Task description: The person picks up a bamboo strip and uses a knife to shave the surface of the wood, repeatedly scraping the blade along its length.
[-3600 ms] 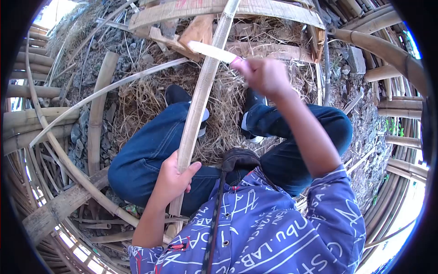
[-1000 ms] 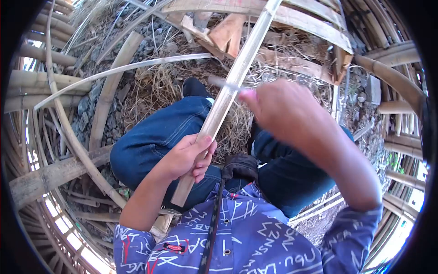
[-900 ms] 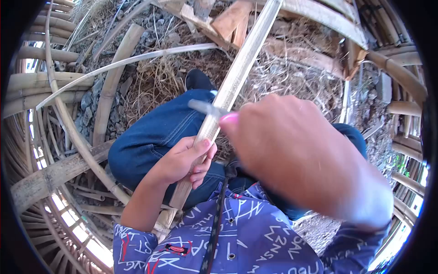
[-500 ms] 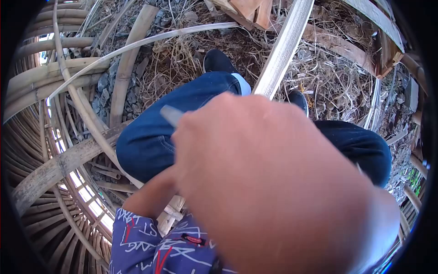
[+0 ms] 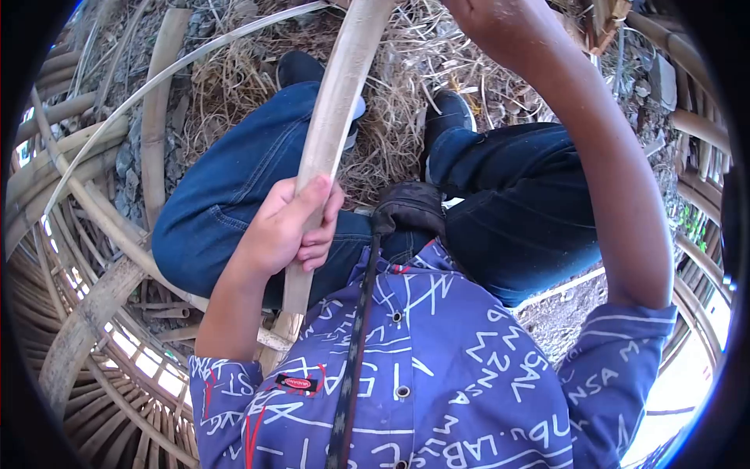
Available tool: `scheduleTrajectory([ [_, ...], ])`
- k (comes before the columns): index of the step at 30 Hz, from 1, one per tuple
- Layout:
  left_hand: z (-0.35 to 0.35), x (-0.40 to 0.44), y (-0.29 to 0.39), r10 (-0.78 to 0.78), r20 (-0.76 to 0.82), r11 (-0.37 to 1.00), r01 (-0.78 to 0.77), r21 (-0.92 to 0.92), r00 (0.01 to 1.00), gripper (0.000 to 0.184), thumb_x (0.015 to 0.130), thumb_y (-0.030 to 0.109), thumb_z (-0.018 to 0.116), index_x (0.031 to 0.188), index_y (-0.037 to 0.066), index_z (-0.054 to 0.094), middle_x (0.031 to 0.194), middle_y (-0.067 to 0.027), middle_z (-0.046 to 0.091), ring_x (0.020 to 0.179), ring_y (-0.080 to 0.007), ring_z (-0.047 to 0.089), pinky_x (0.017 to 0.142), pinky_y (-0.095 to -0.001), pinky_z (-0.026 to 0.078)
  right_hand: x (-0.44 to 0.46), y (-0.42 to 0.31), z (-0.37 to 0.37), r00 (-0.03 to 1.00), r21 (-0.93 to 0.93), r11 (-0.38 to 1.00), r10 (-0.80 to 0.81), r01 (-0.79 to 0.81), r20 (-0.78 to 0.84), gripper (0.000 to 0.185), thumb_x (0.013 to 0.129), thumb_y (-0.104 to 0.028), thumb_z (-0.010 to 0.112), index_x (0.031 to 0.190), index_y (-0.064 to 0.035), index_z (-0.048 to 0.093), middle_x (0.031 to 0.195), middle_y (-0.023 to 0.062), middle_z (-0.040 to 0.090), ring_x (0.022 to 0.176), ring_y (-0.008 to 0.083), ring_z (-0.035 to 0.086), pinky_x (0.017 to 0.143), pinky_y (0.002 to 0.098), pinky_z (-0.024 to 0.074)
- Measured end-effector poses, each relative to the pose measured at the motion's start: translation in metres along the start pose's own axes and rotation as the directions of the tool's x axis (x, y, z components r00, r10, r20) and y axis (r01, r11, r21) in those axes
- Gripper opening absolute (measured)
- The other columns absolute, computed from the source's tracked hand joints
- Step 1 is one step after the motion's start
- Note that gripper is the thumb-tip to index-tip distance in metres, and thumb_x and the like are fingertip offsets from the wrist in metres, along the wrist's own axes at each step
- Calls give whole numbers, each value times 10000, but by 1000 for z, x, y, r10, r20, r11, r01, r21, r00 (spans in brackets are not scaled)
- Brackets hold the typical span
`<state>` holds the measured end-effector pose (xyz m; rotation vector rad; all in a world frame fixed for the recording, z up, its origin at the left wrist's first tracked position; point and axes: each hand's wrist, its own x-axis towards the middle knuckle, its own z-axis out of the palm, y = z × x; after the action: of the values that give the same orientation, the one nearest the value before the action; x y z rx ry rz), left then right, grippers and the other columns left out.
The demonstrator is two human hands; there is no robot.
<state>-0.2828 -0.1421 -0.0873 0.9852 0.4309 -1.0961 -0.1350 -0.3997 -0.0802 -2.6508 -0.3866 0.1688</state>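
The left grip (image 5: 285,229) wraps the pale strip (image 5: 334,109) near its lower end, seemingly to steady it; what the right grip (image 5: 497,17) holds, I cannot tell

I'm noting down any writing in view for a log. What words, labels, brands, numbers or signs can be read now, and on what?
"2NSA": front of the purple shirt
"LAB": low on the shirt front
"NSA": right sleeve
"ST": left sleeve
Red oval badge on the chest: lettering too small to read.
The other white scrawl is too stylised, creased or cut off to read surely.
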Motion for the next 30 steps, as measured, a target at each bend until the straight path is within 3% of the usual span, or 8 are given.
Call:
scheduleTrajectory([
  [2, 1, -3, -1, 6, -55, 999, -3, 44, 998, 410, 986, 425, 400, 791, 66, 439, 511, 29, 332, 371, -52, 338, 358, -226, 353, -14, 25, 27, 750, -498, 699, -648, 513, -137, 236, 988, -190, 420, 1120, -98, 594, 888, 1, 636, 743, 177, 619, 548, 315, 496],
  [3, 0, -3, 0, 8, -56, 999, -6, 36, 998, 394, 992, 402, 397, 796, 63, 444, 518, 29, 344, 377, -52, 352, 361, -229, 362, -30, -3, 19, 965, -206, 948, -213, 242, 154, 230, 982, -229, 443, 1080, -120, 619, 784, 39, 637, 657, 215, 619, 516, 347, 477],
  [6, 6, 1, 7, 10, -60, 1000, -9, 26, 998, 373, 995, 372, 399, 796, 60, 444, 526, 30, 352, 390, -54, 370, 364, -229, 364, -42, -6, 40, 964, 7, 964, -267, 267, 9, 448, 944, -465, 450, 744, -100, 615, 542, 127, 562, 492, 334, 578, 477, 447, 466],
  [17, 11, 11, 7, 169, -96, 973, -150, 177, 981, 343, 999, 341, 396, 828, 49, 454, 544, 28, 363, 407, -57, 381, 377, -236, 405, -11, 1, 31, 996, 151, 988, -32, 45, -86, 330, 989, -306, 429, 946, -64, 649, 546, 155, 484, 468, 248, 496, 498, 383, 415],
  [22, 15, 9, 10, 195, -44, 957, -181, 226, 980, 340, 1004, 324, 382, 821, 44, 447, 563, 22, 383, 427, -60, 406, 383, -239, 415, -46, -29, 35, 919, 36, 919, -393, 392, 37, 299, 908, -348, 568, 764, -86, 566, 585, 155, 546, 530, 342, 572, 499, 428, 441],
  [28, 21, 8, 5, 312, -119, 876, -237, 420, 943, 289, 995, 262, 414, 836, 25, 459, 576, -3, 429, 458, -74, 428, 406, -262, 395, -1, 11, 15, 995, -50, 999, -8, 3, -100, 323, 981, -294, 457, 990, -29, 643, 667, 184, 605, 563, 272, 618, 507, 368, 459],
  [29, 23, 8, 4, 395, -123, 792, -270, 548, 910, 267, 990, 238, 417, 865, 8, 470, 586, -25, 454, 472, -94, 447, 436, -283, 394, -12, 22, 30, 879, -337, 870, -438, 361, -189, 323, 972, -300, 471, 933, -37, 654, 665, 205, 591, 575, 313, 612, 509, 377, 454],
  [30, 24, 11, 3, 477, -114, 692, -292, 660, 872, 248, 985, 213, 421, 894, -10, 480, 596, -47, 479, 486, -114, 466, 466, -303, 392, -36, -16, 27, 995, -215, 972, -98, 90, -30, 285, 953, -293, 504, 887, -57, 649, 651, 212, 568, 600, 365, 596, 511, 407, 438],
])
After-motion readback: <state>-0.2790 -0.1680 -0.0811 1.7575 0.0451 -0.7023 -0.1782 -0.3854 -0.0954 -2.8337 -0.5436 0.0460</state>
